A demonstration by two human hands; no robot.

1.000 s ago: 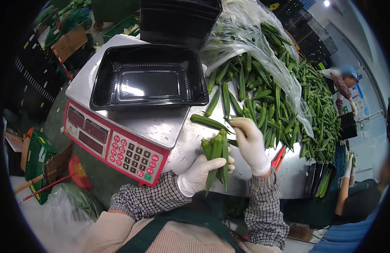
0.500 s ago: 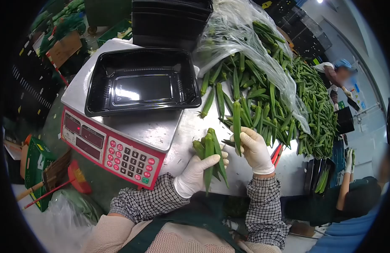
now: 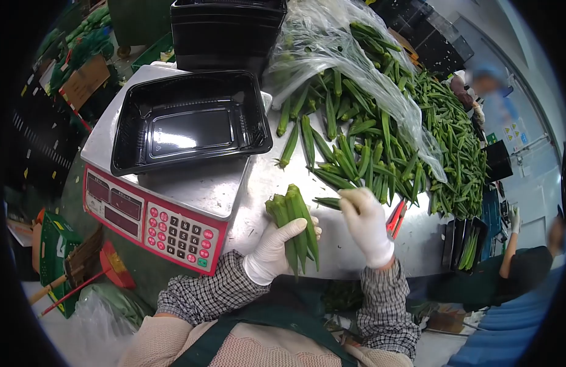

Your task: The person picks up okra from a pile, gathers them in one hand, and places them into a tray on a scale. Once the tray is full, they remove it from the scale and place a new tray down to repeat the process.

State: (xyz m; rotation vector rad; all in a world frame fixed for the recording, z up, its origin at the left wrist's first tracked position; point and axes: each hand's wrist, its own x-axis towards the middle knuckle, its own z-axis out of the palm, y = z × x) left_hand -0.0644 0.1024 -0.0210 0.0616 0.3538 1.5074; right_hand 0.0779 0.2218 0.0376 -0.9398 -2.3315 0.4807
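Observation:
My left hand (image 3: 266,252), in a white glove, is wrapped round a small bunch of green okra pods (image 3: 299,214), stem ends up. To its right, my gloved right hand (image 3: 368,229) is blurred, with its fingers bent downward over the metal table. A single okra pod (image 3: 324,202) pokes out at those fingertips; the grip itself is smeared by motion. Just beyond that hand lies a red-handled tool (image 3: 396,219). Loose okra (image 3: 356,159) spreads across the table in front of both hands.
A black plastic tray (image 3: 191,131) sits on a red digital scale (image 3: 145,211) at left, with stacked black trays (image 3: 228,37) behind. Clear plastic sheeting (image 3: 332,55) covers part of the okra heap. Co-workers (image 3: 527,263) are at the right, near a tray of okra (image 3: 469,251).
The okra pod my right hand held upright is no longer in that hand, which has moved slightly right. My left hand still holds its bunch. The whole view has shifted a little.

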